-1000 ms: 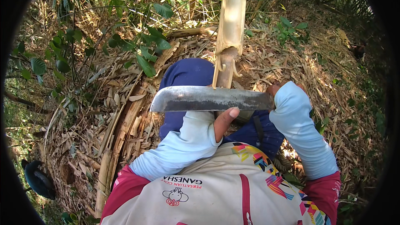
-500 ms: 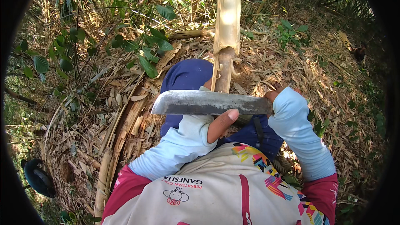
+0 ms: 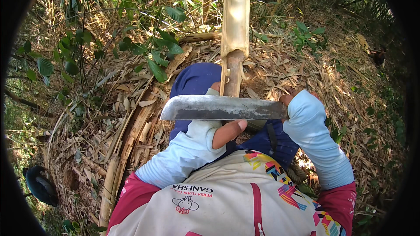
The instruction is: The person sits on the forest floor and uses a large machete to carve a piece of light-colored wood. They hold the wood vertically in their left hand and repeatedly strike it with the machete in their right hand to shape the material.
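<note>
A machete (image 3: 225, 107) lies crosswise before me, its broad grey blade pointing left. My right hand (image 3: 286, 100) is closed at its handle, which is mostly hidden by the hand and the light blue sleeve. Beyond the blade a split bamboo piece (image 3: 235, 22) stretches away from me, hollow side up, with a narrower, notched near part and a small curled shaving on its left edge. My left hand (image 3: 228, 134) is closed about the bamboo's near end; its thumb shows on the near side of the blade, and fingers show at the bamboo's left edge. The blade covers the rest of that grip.
My knee in dark blue trousers (image 3: 194, 78) is left of the bamboo. A long split stem (image 3: 114, 170) runs along the left over dry leaf litter (image 3: 302, 70). Leafy stems (image 3: 159, 54) rise at the upper left, and a dark rounded object (image 3: 40, 186) is at the far left.
The bamboo has shifted slightly left and away from me. A curled shaving on its right edge is no longer there. My left thumb has moved slightly left and away from the blade's face.
</note>
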`<state>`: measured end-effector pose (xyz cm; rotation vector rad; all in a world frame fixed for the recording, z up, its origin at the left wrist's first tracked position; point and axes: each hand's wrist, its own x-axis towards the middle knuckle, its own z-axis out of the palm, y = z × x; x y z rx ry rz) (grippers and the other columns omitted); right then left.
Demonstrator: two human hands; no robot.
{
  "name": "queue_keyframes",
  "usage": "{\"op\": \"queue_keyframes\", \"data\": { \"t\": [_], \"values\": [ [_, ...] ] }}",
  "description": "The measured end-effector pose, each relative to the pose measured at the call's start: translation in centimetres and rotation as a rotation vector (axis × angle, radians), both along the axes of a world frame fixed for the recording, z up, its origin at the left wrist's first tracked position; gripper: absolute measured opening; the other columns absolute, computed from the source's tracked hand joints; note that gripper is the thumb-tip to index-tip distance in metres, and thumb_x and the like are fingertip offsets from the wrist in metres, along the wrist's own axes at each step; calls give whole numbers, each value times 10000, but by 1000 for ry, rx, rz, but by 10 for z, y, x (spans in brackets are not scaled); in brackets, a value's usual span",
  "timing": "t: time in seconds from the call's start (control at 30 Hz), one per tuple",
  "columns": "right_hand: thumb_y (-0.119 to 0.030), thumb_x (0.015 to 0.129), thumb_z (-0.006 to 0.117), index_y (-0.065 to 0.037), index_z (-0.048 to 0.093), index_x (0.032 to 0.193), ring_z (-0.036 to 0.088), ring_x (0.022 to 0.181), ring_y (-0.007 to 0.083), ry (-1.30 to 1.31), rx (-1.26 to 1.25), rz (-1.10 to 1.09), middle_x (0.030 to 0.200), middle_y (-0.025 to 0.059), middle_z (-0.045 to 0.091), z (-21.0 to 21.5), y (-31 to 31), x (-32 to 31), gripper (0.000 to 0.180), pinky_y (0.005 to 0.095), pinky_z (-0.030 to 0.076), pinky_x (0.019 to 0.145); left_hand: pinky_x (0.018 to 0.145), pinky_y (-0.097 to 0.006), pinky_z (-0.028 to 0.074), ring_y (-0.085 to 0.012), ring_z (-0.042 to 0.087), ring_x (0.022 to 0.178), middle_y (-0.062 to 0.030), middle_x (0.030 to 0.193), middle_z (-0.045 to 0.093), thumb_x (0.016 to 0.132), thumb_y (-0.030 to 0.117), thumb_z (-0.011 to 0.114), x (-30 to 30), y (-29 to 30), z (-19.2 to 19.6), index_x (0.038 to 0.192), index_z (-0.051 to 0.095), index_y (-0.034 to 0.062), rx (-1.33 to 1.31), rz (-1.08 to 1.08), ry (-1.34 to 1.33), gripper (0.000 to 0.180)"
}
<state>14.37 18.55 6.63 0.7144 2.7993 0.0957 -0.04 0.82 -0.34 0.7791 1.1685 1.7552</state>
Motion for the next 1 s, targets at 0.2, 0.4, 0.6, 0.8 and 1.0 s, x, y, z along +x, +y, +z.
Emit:
{"op": "queue_keyframes", "data": {
  "t": [0.2,0.4,0.6,0.8,1.0],
  "values": [
    [-279,771,685,-140,625,1116,663,905,347,-83,-23,-88,913,133,695,5,0,-4,377,422,488,850,927,-333,442,-187,567,1069,-115,1122,613,884,183,661,4,1,2,1277,449,-4,-45,21,71,484],
    [-291,773,693,-144,598,1159,670,937,335,-233,-30,-196,959,123,702,-2,11,-7,424,427,497,872,916,-337,447,-187,581,1037,-111,1099,629,888,174,673,10,6,1,1244,496,0,2,84,127,434],
    [-279,780,697,-158,579,1183,660,979,327,-187,15,-205,991,105,694,-1,7,-8,437,425,498,894,904,-336,449,-188,581,1023,-107,1082,631,886,180,686,10,8,-2,1220,500,12,-60,104,170,418],
    [-301,780,693,-171,558,1210,650,998,325,-261,-82,-285,1030,91,688,-18,21,-9,469,420,490,909,885,-334,451,-186,578,982,-101,1032,628,888,196,687,11,8,0,1214,499,12,-131,89,125,419],
    [-316,783,686,-166,568,1191,645,1007,335,-271,-112,-295,1036,105,687,-23,32,-16,450,443,444,971,523,-236,341,-69,444,577,5,724,528,904,265,674,14,16,-7,1147,512,17,-118,135,88,383]
  ]
}}
